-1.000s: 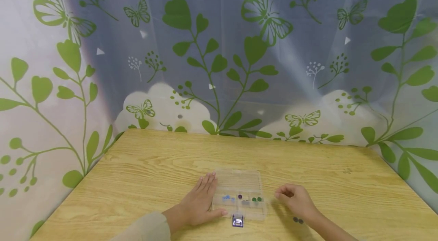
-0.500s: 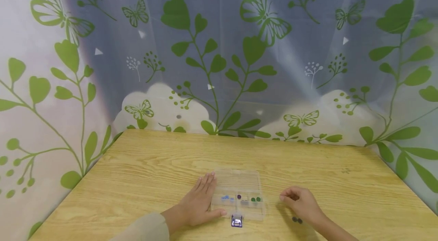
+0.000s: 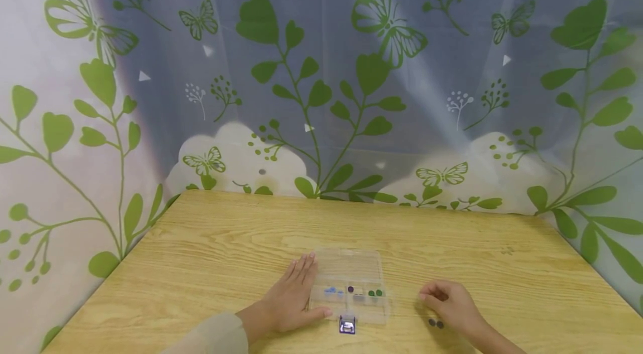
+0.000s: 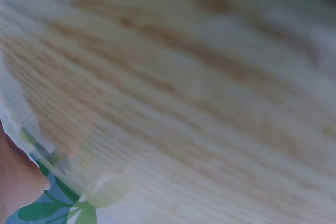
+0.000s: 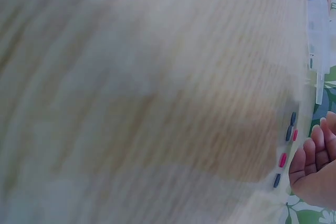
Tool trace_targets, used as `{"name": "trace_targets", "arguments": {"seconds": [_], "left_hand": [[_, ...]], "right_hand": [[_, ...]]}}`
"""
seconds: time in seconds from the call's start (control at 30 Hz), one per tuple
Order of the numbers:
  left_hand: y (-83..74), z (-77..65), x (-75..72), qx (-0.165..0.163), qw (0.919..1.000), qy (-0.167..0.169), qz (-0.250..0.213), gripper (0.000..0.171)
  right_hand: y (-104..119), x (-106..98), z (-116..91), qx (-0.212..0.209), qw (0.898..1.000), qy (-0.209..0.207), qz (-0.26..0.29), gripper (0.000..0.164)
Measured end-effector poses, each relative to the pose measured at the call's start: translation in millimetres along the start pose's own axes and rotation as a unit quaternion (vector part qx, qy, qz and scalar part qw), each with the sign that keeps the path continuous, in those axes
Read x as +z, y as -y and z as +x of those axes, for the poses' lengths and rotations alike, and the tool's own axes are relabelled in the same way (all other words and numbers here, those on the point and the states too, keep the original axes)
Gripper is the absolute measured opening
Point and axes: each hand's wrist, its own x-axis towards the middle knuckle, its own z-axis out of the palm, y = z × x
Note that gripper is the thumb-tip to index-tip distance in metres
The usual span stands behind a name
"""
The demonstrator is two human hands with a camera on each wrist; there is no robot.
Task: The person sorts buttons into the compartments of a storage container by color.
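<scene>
My left hand (image 3: pixel 293 295) lies with spread, straight fingers along the left side of a clear plastic compartment box (image 3: pixel 369 312), its thumb across the near left corner. The lid (image 3: pixel 349 263) is folded back. Inside are light blue pieces (image 3: pixel 331 291), a dark purple round piece (image 3: pixel 350 289) and green round pieces (image 3: pixel 375 292). My right hand (image 3: pixel 449 304) hovers right of the box with loosely bent fingers; nothing shows between them. Below it lie two dark discs (image 3: pixel 436 323). In the right wrist view, pink discs (image 5: pixel 283 160) and further dark discs (image 5: pixel 276 180) lie near the fingers.
A purple-blue clasp (image 3: pixel 347 324) sticks out at the box's front edge. The wood-grain table (image 3: pixel 241 237) carries a faint cluster of small marks or clear bits (image 3: pixel 508 251) at the right. A curtain printed with leaves and butterflies (image 3: pixel 326 91) hangs behind.
My right hand has drifted right and slightly nearer to me, away from the box. My left hand and the box's contents look unchanged.
</scene>
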Motion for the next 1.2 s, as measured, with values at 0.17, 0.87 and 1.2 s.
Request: {"name": "trace_targets", "arguments": {"seconds": [0.17, 0.87, 1.2], "left_hand": [[-0.2, -0.7, -1.2, -0.003, 1.0000, 0.000, 0.001, 0.091], [0.9, 0.3, 1.4, -0.002, 1.0000, 0.004, 0.002, 0.092], [0.6, 0.2, 0.0, -0.006, 0.9999, 0.011, 0.002, 0.092]], "right_hand": [[-1, -3, -3, -0.010, 1.000, 0.009, 0.001, 0.017], [-17, -9, -19, -0.004, 0.999, 0.048, -0.002, 0.017], [-17, -6, -22, 0.018, 0.999, 0.039, -0.013, 0.012]]}}
